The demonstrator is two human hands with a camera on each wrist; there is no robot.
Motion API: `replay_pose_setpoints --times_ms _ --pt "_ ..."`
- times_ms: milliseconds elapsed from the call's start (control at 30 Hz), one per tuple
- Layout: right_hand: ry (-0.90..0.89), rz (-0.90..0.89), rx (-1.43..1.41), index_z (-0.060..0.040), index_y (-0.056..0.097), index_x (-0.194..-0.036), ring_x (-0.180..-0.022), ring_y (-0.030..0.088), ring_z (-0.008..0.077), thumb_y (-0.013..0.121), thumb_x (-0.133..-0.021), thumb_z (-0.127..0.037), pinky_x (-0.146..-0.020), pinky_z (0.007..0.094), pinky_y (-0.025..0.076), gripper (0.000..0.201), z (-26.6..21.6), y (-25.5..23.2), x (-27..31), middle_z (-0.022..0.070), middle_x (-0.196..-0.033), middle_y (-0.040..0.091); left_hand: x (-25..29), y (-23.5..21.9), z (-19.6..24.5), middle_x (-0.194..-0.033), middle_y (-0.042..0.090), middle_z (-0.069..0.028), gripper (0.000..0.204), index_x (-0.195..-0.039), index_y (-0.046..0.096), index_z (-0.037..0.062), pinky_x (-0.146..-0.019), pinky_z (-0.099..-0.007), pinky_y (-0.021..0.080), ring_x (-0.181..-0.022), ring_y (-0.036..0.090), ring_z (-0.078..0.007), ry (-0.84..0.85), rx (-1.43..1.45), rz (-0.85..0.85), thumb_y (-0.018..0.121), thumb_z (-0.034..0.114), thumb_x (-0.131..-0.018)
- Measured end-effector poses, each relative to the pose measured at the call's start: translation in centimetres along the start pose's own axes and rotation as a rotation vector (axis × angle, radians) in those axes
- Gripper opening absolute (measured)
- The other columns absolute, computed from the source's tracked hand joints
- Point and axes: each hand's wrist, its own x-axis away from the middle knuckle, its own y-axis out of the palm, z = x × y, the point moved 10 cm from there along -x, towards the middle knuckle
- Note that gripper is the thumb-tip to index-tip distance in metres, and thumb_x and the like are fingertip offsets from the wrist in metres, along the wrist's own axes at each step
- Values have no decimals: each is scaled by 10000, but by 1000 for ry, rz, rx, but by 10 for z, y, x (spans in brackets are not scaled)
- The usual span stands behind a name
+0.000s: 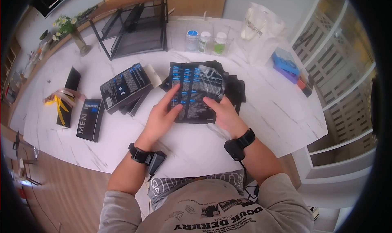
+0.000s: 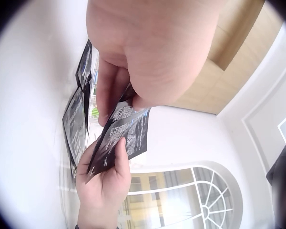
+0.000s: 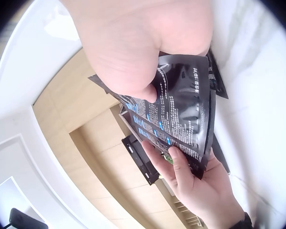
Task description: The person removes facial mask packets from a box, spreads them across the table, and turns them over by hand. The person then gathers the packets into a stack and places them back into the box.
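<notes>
My left hand (image 1: 160,115) and right hand (image 1: 227,115) hold a black foil sachet (image 1: 192,110) by its two sides, thumbs on its printed face. Small white and blue text covers that face. In the left wrist view the sachet (image 2: 117,136) is tilted, with my right hand's thumb across its front. From the right wrist, a second layer shows along the edge of the sachet (image 3: 181,102). Beyond the hands more black sachets (image 1: 239,90) lie on the table in a loose pile. An opened black box (image 1: 127,86) lies left of them, its pale flap out.
A black MEN box (image 1: 90,120) and a ribboned dark box (image 1: 69,98) are at the left of the marbled table (image 1: 277,127). Behind stand a mesh rack (image 1: 139,41), a clear organizer with bottles (image 1: 204,41) and a white bag (image 1: 263,33). Coloured boxes (image 1: 288,65) lie right.
</notes>
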Motion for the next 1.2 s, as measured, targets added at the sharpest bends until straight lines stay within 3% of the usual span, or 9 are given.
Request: replay_pose_setpoints --times_ms 67,167,200,433,500,700,1200 --pt "-20 5 14 22 576 -1270 -1070 631 156 605 -974 -59 -939 339 527 308 -3 -2 0 78 -1211 656 2 1 4 -1295 621 -100 418 -1372 570 66 -954 -274 474 -1136 591 -147 66 -87 -33 582 9 -958" --pt "-40 -1 16 25 576 -1262 -1050 638 155 604 -971 -48 -932 336 532 302 -10 3 2 81 -1207 657 6 10 -12 -1191 662 -79 283 -1232 668 34 -887 -269 520 -1085 620 -145 -111 -92 -214 579 20 -963" --pt "-42 -2 12 26 576 -1261 -1044 640 154 603 -970 -45 -930 336 534 300 -10 2 1 83 -1206 656 7 13 -11 -1124 671 -89 236 -1171 685 4 -814 -272 566 -1001 660 -155 -136 32 -180 551 11 -977" --pt "-34 -42 76 28 558 -1288 -1099 618 173 582 -978 -36 -938 328 517 318 -9 -1 1 93 -1236 637 6 15 -13 -1117 676 -124 227 -1155 670 -30 -789 -278 590 -904 697 -184 -172 131 -179 508 5 -1001" --pt "-69 -27 125 31 583 -1253 -1048 624 149 591 -976 -39 -920 316 521 286 -13 -1 1 80 -1194 657 5 16 -13 -1108 691 -117 228 -1156 677 -15 -789 -278 580 -906 701 -189 -159 137 -178 508 4 -1005" --pt "-112 -41 244 25 599 -1250 -1048 618 146 577 -987 -44 -926 312 509 273 -16 -2 2 69 -1194 655 6 18 -4 -1066 718 -72 227 -1151 695 6 -869 -266 522 -964 648 -128 -58 -106 -248 526 14 -1000" --pt "-92 -15 373 34 633 -1206 -986 630 116 600 -978 -68 -887 286 525 252 -23 2 5 67 -1123 691 8 26 -6 -971 705 -104 250 -1149 689 -2 -789 -294 563 -861 671 -162 -101 -47 -327 506 -21 -979"
